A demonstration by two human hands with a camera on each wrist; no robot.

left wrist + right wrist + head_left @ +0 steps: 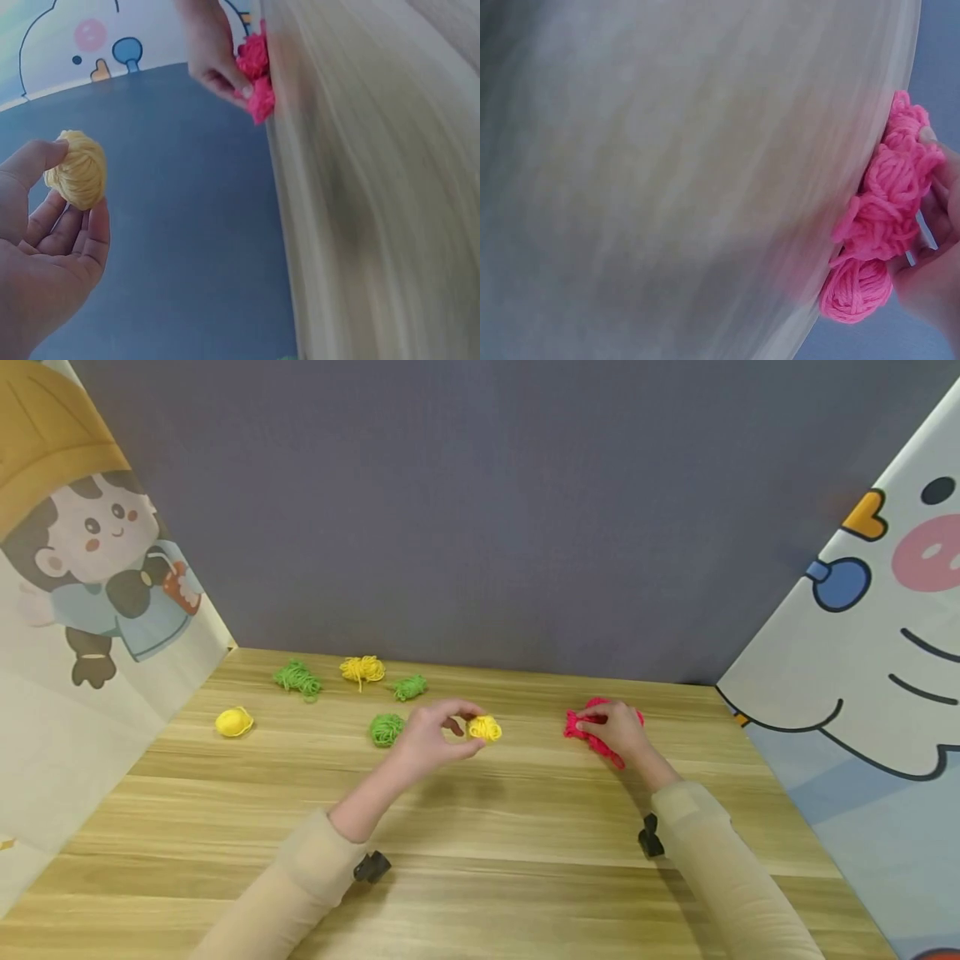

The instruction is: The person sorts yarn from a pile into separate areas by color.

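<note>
yellow yarn ball (pixel 486 728) in the left hand (pixel 433 735), pink yarn (pixel 885 195) in the right hand (pixel 621 732), both in thumb-and-finger grips

The ball (pixel 485 728) is yellow, the yarn clump (pixel 883 214) pink.

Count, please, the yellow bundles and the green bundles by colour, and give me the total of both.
Yellow bundles: 3, one of them in the left hand
Green bundles: 3
Total: 6

The pink yarn at the right hand is not included.
</note>
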